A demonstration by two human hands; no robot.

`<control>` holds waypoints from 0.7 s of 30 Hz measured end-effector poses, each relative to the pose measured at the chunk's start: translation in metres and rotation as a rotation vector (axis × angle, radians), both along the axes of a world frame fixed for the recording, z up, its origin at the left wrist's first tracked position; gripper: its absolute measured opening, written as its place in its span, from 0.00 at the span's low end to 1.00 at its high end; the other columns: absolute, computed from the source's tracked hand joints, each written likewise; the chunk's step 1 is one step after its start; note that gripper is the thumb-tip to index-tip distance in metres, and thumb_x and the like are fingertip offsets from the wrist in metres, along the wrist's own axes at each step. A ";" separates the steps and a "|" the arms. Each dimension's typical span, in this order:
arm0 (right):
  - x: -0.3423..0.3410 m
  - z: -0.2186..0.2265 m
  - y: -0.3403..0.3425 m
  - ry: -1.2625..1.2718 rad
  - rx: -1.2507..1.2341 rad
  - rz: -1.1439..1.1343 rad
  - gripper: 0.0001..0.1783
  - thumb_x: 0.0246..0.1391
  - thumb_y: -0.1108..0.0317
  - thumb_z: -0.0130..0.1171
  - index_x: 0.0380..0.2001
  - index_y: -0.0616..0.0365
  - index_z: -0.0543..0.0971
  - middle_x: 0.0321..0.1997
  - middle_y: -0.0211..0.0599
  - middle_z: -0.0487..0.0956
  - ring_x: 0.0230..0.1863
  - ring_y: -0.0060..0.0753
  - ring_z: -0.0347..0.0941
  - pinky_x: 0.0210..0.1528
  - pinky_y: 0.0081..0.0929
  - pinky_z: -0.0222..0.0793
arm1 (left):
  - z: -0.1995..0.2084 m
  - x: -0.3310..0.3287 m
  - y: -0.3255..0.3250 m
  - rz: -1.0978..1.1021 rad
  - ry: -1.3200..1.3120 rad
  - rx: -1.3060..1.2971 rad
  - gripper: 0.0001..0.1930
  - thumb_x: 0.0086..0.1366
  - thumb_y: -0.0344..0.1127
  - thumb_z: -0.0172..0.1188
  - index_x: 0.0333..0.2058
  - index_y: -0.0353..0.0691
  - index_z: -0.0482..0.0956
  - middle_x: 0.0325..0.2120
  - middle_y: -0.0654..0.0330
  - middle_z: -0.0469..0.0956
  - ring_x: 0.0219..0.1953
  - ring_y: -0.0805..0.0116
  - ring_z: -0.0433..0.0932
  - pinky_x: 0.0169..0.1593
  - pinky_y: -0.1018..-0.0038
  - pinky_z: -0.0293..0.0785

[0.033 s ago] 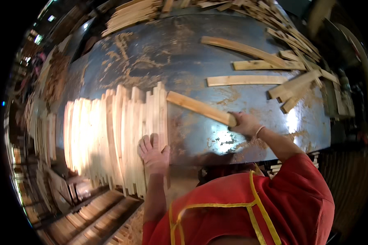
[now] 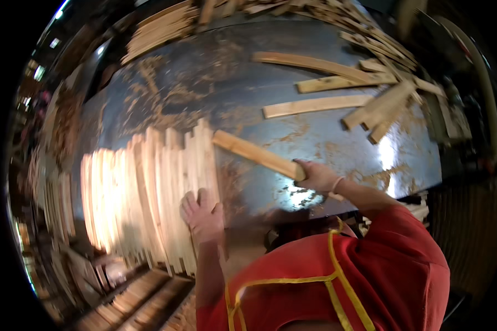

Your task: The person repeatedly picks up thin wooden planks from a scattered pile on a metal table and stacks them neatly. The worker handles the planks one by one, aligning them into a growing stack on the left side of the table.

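Observation:
My right hand (image 2: 318, 177) is closed around the near end of a wooden strip (image 2: 254, 154). This strip slants away to the left, and its far end comes close to the right edge of a row of strips. Pale wooden strips (image 2: 163, 182) lie side by side in that row, their far ends uneven. Flat on the row's right side rests my left hand (image 2: 203, 217), fingers spread and holding nothing. Under all this is a dark, smooth tabletop (image 2: 232, 71) dusted with sawdust.
Loose strips (image 2: 317, 105) lie on the right of the table, some crossing each other. A heap of strips (image 2: 370, 36) lines the far right edge, and a stack (image 2: 157, 33) sits at the far left. More wood (image 2: 127, 300) stands below the table's near left edge.
The whole view has shifted and turned slightly, so the table and wood sit a little further left. Both hands keep their places, the right one still gripping its strip.

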State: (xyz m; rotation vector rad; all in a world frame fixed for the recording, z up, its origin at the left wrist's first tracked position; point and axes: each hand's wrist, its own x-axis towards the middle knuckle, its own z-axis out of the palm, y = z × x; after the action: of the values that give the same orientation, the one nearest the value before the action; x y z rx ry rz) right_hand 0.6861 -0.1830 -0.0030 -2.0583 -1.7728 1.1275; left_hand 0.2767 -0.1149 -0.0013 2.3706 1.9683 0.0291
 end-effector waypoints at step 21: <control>0.213 0.054 0.068 -0.264 0.122 -0.029 0.25 0.57 0.71 0.64 0.60 0.55 0.81 0.46 0.52 0.86 0.52 0.56 0.84 0.56 0.50 0.79 | -0.022 0.028 0.005 -0.114 0.126 0.072 0.42 0.65 0.45 0.67 0.74 0.34 0.62 0.70 0.42 0.67 0.74 0.39 0.63 0.74 0.45 0.60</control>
State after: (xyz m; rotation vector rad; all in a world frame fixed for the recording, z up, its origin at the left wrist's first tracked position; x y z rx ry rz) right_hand 0.8989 -0.1153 0.0506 -2.2337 -1.8665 0.7469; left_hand 0.3051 -0.1101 -0.0236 2.5867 1.9105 -0.0566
